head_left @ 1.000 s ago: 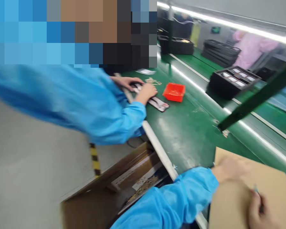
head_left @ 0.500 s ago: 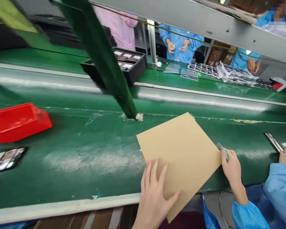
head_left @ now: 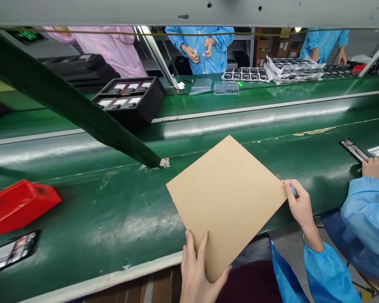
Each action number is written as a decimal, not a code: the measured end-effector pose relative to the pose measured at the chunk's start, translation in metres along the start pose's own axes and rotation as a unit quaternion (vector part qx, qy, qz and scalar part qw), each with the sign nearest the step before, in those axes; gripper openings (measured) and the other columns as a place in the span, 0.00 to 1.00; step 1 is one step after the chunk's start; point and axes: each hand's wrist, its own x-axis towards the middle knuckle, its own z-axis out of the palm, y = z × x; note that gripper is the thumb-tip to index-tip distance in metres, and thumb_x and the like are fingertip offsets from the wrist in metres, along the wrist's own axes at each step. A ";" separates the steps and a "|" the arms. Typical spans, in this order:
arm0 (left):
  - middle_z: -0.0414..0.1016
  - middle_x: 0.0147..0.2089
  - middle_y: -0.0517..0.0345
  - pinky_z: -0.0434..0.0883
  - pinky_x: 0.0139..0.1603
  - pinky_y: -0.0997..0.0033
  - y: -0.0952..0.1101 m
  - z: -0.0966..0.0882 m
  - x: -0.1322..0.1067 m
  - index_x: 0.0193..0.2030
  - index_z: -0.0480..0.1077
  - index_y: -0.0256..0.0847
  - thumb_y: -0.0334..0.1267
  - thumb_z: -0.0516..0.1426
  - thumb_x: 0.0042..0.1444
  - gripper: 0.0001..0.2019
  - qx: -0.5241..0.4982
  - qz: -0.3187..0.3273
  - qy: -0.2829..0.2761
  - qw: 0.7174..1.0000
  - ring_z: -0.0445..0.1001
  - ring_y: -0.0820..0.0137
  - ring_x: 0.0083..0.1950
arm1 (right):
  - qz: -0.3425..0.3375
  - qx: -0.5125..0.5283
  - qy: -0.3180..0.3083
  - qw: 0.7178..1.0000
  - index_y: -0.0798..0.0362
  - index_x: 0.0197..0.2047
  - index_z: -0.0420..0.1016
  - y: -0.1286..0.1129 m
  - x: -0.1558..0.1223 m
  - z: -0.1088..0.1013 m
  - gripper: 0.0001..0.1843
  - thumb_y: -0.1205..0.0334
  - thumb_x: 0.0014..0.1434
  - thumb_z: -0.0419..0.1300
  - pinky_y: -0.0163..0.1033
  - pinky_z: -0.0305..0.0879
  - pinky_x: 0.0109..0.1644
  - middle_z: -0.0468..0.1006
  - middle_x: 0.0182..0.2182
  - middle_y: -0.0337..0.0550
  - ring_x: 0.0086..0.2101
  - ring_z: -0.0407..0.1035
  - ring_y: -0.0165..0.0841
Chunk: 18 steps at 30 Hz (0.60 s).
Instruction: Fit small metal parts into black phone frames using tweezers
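A flat tan cardboard sheet lies turned like a diamond, its near corner reaching past the bench's front edge. At that corner, my left hand grips the sheet with two fingers over its face and the thumb at the right-hand edge. The right corner is between the fingers of my right hand, which is closed. A small slim teal tool also sits in that hand; most of it is hidden, so its kind is unclear.
A sloping green post meets the green bench. To the left lie a red bin and a phone-like part. Behind is a black tray. A co-worker's hand is at the right; others stand opposite.
My view has turned and levelled. My left hand has slid down the sheet to its near corner, from lying spread on its face. My right hand stays at the right corner.
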 end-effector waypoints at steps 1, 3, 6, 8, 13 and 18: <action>0.30 0.88 0.39 0.61 0.78 0.24 -0.001 -0.001 -0.001 0.86 0.42 0.53 0.41 0.64 0.66 0.48 -0.006 0.004 0.000 1.000 0.45 0.34 0.86 | 0.007 0.023 0.000 1.000 0.50 0.47 0.84 -0.005 0.000 -0.004 0.24 0.42 0.78 0.54 0.44 0.71 0.54 0.83 0.47 0.48 0.48 0.77 0.43; 0.32 0.88 0.40 0.61 0.79 0.25 -0.004 -0.002 -0.001 0.86 0.40 0.55 0.39 0.62 0.67 0.48 -0.014 0.014 0.006 1.000 0.46 0.36 0.86 | 0.023 0.068 -0.004 0.997 0.50 0.45 0.84 -0.012 -0.001 -0.011 0.25 0.41 0.78 0.55 0.44 0.71 0.54 0.83 0.45 0.48 0.46 0.76 0.43; 0.37 0.88 0.42 0.60 0.80 0.28 -0.010 -0.001 -0.002 0.86 0.38 0.56 0.36 0.58 0.69 0.46 -0.013 0.035 0.025 0.999 0.49 0.39 0.86 | 0.033 0.136 -0.013 0.990 0.51 0.42 0.86 -0.016 -0.004 -0.018 0.28 0.37 0.77 0.56 0.46 0.71 0.54 0.83 0.43 0.49 0.46 0.76 0.45; 0.41 0.88 0.44 0.60 0.81 0.30 -0.014 0.002 -0.001 0.86 0.39 0.56 0.35 0.56 0.70 0.44 -0.013 0.041 0.039 0.998 0.51 0.41 0.85 | 0.030 0.153 -0.019 0.988 0.51 0.44 0.87 -0.016 -0.006 -0.021 0.29 0.37 0.77 0.55 0.46 0.71 0.53 0.83 0.42 0.49 0.46 0.76 0.46; 0.45 0.87 0.51 0.62 0.82 0.36 -0.014 0.007 -0.001 0.86 0.42 0.58 0.36 0.51 0.74 0.38 -0.037 -0.022 0.061 0.997 0.53 0.47 0.85 | 0.052 0.075 -0.029 0.995 0.49 0.50 0.87 -0.003 -0.010 -0.022 0.26 0.39 0.78 0.55 0.44 0.70 0.55 0.84 0.43 0.46 0.47 0.77 0.43; 0.48 0.87 0.55 0.66 0.81 0.44 -0.014 0.011 -0.003 0.86 0.45 0.54 0.42 0.48 0.77 0.34 -0.088 -0.120 0.067 0.987 0.56 0.50 0.84 | 0.056 -0.023 -0.050 0.997 0.49 0.56 0.84 0.026 -0.026 -0.019 0.26 0.39 0.77 0.53 0.47 0.68 0.61 0.84 0.54 0.49 0.56 0.77 0.47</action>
